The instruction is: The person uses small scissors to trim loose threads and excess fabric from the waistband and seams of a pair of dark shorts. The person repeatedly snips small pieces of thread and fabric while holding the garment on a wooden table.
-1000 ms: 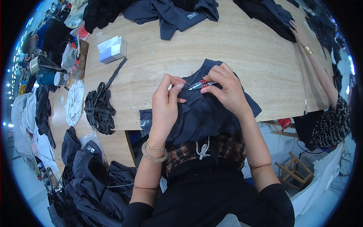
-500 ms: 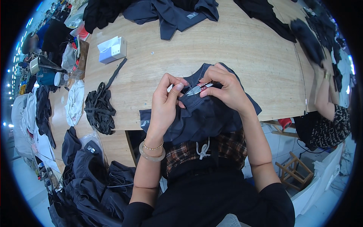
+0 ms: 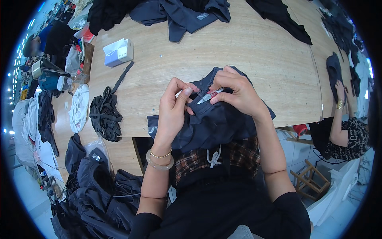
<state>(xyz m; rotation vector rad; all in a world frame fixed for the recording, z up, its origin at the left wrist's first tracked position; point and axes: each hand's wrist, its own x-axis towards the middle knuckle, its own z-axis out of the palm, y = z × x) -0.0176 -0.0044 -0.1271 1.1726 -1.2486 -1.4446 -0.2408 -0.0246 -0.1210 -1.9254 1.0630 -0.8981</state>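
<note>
A dark navy garment (image 3: 223,123) lies bunched over the table's near edge, partly in front of my body. My left hand (image 3: 175,97) pinches the edge of its opening between thumb and fingers. In my right hand (image 3: 237,91) is a pair of thread snips (image 3: 205,97) with red on the handle. The silvery blades point left and down along the garment's seam, close to my left fingertips. Fine loose threads show at the opening. Part of the snips' handle is hidden by my right fingers.
On the wooden table (image 3: 179,61) stand a tissue box (image 3: 118,53) and a heap of black fabric strips (image 3: 104,115). Dark garments (image 3: 195,20) lie at the far side, and more (image 3: 99,191) are piled at lower left. At right a co-worker's hand (image 3: 339,89) touches dark cloth.
The snips' blades have come closer together, while my hands stay almost in place. At right, the co-worker's hand and dark cloth have moved toward the table's right side and down.
</note>
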